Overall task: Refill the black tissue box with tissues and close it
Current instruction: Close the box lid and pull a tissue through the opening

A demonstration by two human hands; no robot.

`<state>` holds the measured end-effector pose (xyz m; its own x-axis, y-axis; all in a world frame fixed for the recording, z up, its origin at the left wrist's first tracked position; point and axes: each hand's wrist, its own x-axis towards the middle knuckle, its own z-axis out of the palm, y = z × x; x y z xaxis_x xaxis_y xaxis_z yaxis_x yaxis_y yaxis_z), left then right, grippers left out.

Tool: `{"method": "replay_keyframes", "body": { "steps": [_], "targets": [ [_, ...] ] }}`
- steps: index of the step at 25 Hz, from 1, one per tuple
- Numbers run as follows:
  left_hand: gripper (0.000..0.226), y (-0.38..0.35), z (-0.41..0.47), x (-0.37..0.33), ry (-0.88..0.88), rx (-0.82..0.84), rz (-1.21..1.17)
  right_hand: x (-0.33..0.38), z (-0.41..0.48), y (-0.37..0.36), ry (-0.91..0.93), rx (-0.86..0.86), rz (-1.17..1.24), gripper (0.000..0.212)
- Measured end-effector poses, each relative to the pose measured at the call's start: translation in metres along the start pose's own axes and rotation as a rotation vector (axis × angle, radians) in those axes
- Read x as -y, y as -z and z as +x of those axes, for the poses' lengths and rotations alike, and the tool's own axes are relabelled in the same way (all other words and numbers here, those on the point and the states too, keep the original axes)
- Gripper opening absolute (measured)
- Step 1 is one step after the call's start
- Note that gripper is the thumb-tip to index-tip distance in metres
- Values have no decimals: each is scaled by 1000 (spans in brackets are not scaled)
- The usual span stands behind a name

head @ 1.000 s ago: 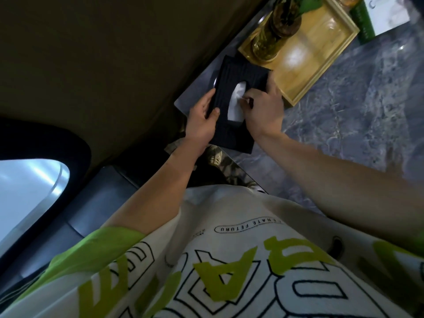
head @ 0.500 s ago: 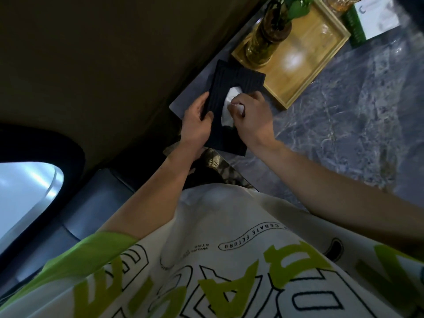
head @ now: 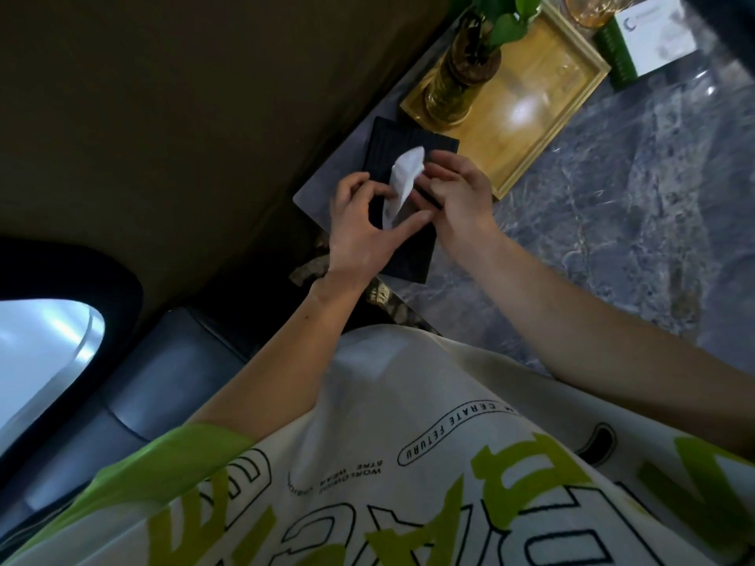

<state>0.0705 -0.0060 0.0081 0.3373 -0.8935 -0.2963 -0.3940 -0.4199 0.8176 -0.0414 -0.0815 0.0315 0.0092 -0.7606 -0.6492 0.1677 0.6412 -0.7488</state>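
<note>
The black tissue box [head: 402, 143] lies flat on the corner of the grey marble table [head: 613, 222], its ribbed lid on top. A white tissue [head: 404, 173] sticks up out of the slot in the lid. My left hand [head: 363, 230] lies over the box's near half, thumb and fingers pinching the tissue's lower part. My right hand [head: 457, 194] rests on the box's right side with its fingertips at the tissue's upper edge. The near part of the box is hidden under both hands.
A wooden tray [head: 543, 116] stands just beyond the box, holding a glass vase with a green plant [head: 461, 75]. A green and white box [head: 645, 38] lies at the far right. A dark sofa seat [head: 143, 386] sits below the table's edge.
The tissue now stands further out of the slot. My left hand has moved from the box's left edge onto the lid and taken hold of the tissue. My right hand stays at the tissue.
</note>
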Motion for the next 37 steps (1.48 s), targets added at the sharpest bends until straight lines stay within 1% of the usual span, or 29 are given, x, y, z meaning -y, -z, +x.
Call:
{"method": "replay_keyframes", "body": {
  "steps": [2,4,6,9,12,15,17,19,23,25,28,31,35,37],
  "targets": [
    [55,-3,4,-1,-15,-6,75,3,1,4,-58,59,38,29],
    [41,-4,6,1,-43,-59,88,2,4,8,-99,96,-11,28],
    [27,-4,6,-1,-56,-119,43,3,4,12,-110,145,-64,25],
    [19,-2,3,-8,-13,-147,-32,5,1,10,-107,136,-116,21],
    [20,-1,-2,-7,7,-195,-109,6,1,6,-146,116,-200,26],
    [32,1,-7,-4,3,-218,-127,5,5,4,-151,141,-277,27],
    [35,1,-8,-2,-14,-207,-128,5,10,4,-149,162,-293,24],
    [30,0,-9,0,-14,-161,-132,4,15,3,-134,175,-321,22],
    [14,-3,-9,5,-83,-123,4,3,21,0,-47,80,-337,4],
    [11,-5,-8,7,-106,-105,68,3,25,0,24,58,-410,4],
    [17,-10,-9,12,-43,-114,112,2,28,1,95,98,-477,8],
    [37,-13,-13,14,28,-140,118,-1,32,2,141,119,-563,16],
    [48,-8,-14,10,68,-177,-39,0,34,6,125,137,-552,19],
    [52,-6,-13,10,72,-175,-76,0,33,9,145,138,-611,17]
  ]
}}
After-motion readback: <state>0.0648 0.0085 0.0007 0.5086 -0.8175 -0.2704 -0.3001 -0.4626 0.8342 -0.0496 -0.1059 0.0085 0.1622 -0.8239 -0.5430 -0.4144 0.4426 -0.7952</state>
